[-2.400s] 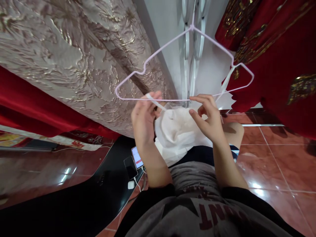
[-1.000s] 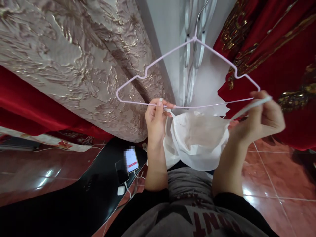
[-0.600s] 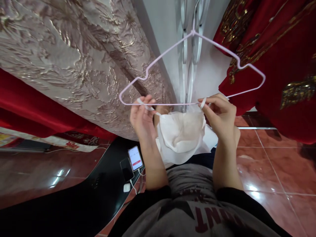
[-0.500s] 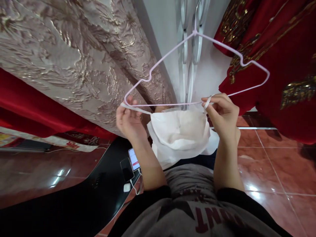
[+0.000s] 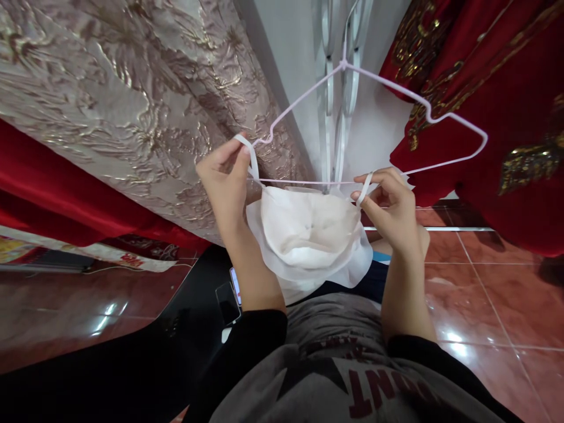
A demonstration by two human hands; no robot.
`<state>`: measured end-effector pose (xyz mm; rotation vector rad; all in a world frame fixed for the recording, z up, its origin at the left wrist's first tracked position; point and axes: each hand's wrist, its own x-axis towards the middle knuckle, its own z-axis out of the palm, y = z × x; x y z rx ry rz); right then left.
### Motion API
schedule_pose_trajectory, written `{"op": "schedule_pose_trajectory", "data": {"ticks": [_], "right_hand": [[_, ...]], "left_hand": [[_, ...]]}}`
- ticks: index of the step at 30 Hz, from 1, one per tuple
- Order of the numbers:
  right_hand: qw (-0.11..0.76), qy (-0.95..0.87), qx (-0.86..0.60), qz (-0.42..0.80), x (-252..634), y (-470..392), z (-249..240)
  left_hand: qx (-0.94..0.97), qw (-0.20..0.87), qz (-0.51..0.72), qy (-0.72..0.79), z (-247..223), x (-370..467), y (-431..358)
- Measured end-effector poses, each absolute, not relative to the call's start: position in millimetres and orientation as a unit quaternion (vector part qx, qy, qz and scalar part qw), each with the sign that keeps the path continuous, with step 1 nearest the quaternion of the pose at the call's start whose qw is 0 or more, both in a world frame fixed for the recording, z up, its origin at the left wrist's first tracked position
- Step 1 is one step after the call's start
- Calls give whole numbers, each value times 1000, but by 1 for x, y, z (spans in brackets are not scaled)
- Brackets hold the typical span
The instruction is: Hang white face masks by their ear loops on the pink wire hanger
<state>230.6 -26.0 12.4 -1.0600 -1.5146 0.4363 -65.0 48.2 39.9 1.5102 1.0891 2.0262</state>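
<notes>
A white garment (image 5: 308, 235) of thin cloth hangs between my hands, its open top facing me. My left hand (image 5: 227, 176) pinches one narrow white strap (image 5: 253, 155) near the lower left corner of a pale pink hanger (image 5: 383, 77). The other strap (image 5: 365, 188) is looped over the fingers of my right hand (image 5: 390, 202), which pinches by the hanger's lower bar. That bar runs just above the garment's top edge. My left hand hides the hanger's left corner.
A white metal rack (image 5: 339, 117) stands behind the hanger. Embossed pinkish cloth (image 5: 145, 106) hangs at left, and a red gold-trimmed cloth (image 5: 476, 135) at right. A black bench (image 5: 145, 352) with a dark phone (image 5: 227, 305) is at lower left. The floor (image 5: 493, 311) is red tile.
My left hand has gone from spread fingers at the hanger's corner to pinching the strap, higher up. The garment and my right hand have shifted slightly left and up.
</notes>
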Motion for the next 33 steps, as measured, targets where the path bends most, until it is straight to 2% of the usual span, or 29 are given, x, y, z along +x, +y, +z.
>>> {"op": "schedule_pose_trajectory", "data": {"ticks": [3,9,12,14,16,19,23,26,31,33], "right_hand": [[580,-659,-452,159,232,-24,10],[580,-659,-453,157,229,-24,6],[569,-662,-455,174,228,-26,6],[566,-663,-457,179,228,-27,6],[566,-664,-457,175,227,-26,5],[563,-671,-452,172,226,-26,5],[574,-674,-435,164,224,-28,5],[622,-638,-434,135,230,-28,0],[792,-432,-431,-13,281,-12,-20],[802,-395,-443,-60,307,0,-24]], "left_hand": [[554,241,672,428,51,-57,49],[668,203,610,375,74,-45,34],[596,199,684,371,52,-46,34],[465,201,775,378,25,-43,35],[332,253,817,397,0,-34,34],[314,375,778,394,-19,-10,28],[346,398,761,377,-12,13,16],[354,391,758,385,-3,14,11],[362,372,768,376,6,4,5],[357,371,773,371,10,4,3]]}}
